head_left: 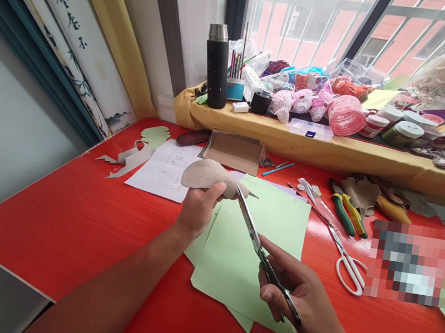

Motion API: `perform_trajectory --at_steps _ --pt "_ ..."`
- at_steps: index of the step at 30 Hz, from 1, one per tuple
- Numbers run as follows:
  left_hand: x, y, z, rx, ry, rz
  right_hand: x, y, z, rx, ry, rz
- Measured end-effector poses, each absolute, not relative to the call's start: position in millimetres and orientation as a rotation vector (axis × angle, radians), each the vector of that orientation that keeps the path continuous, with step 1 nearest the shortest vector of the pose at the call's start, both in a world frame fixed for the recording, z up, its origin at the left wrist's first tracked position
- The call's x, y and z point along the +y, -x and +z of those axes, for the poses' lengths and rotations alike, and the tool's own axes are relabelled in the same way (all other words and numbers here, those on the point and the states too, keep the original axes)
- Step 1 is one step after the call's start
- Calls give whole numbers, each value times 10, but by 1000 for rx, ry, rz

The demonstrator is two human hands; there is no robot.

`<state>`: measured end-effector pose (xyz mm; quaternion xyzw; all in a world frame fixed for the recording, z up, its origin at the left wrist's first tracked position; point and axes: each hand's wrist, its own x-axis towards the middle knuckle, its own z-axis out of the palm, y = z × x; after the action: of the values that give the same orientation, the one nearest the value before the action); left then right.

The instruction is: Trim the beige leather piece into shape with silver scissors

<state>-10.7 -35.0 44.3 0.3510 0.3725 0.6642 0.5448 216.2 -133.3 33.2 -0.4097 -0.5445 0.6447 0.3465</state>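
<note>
My left hand (198, 207) pinches a beige, grainy piece of leather (204, 174) with a rounded outline, thumb on top. In my right hand (291, 290) is a pair of metal scissors (252, 233), fingers around the handles. The blade tips touch or overlap the leather's right end, where a thin pointed strip sticks out. Whether the blades are fully closed cannot be made out. Below both hands lie pale green sheets of paper (246, 283) on the red table (109, 239).
Left of the sheets are a drawn-on white paper (167, 166) and leather scraps (132, 161). White-handled scissors (349, 271) and green-yellow pliers (348, 209) lie at right. A black thermos (216, 70) and several jars (403, 133) stand on the windowsill ledge. A blurred patch hides something at far right.
</note>
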Motion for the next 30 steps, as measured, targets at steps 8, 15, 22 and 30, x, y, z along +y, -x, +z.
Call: perform_trajectory --at_steps 8,15,22,30 --pt "-358 100 455 882 -844 1555 -1334 -2168 306 -1403 1083 1669" --pt "-351 109 444 901 -869 1555 -1338 -2170 288 -1391 1068 1664" --pt "-353 116 413 876 -878 1555 -1333 -2155 300 -1397 1075 1659" --pt "-348 112 411 871 -865 1559 -1327 -2163 296 -1384 1074 1682"
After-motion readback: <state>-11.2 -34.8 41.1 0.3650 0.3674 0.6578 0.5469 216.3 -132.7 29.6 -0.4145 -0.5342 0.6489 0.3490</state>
